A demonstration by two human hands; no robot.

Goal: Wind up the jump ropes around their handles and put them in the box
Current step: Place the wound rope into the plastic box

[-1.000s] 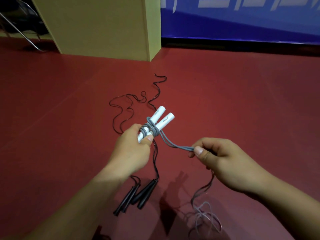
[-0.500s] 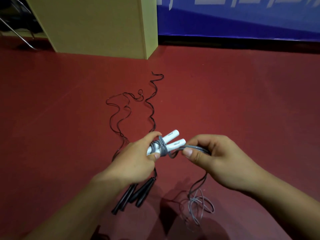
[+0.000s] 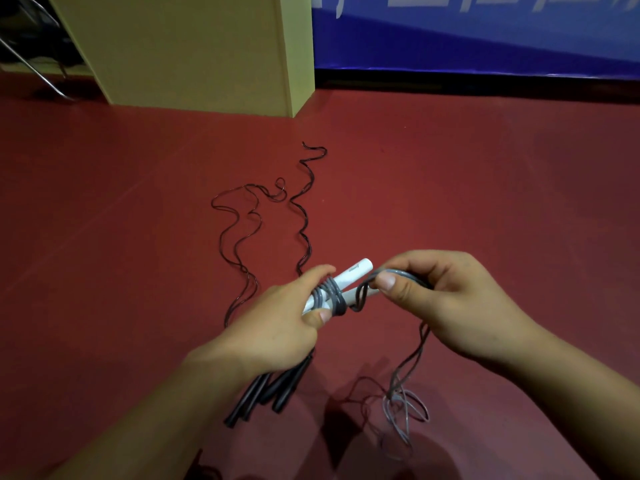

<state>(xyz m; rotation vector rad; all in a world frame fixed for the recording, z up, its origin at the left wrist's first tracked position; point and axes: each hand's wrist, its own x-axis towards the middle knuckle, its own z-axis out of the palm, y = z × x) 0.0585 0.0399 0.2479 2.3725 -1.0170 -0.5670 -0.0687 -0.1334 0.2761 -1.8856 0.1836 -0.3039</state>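
Note:
My left hand [image 3: 277,327] grips two white jump-rope handles [image 3: 353,274] held side by side, with several turns of grey rope [image 3: 334,296] wound round them. My right hand [image 3: 446,299] pinches the grey rope close to the handle tips, a loop passing over one tip. The loose grey rope [image 3: 401,407] hangs from that hand into a small pile on the red floor. Below my left hand lie black handles [image 3: 273,389], and their thin black ropes [image 3: 242,233] snake away across the floor.
A tall yellow-green box or cabinet [image 3: 194,50] stands at the back left. A blue banner [image 3: 485,32] runs along the back wall. Metal chair legs [image 3: 31,60] show in the far left corner. Red floor [image 3: 485,202] surrounds everything.
My right hand has moved in from the right to the handle tips, carrying the grey rope round them. The hanging rope has shortened and more turns sit on the handles.

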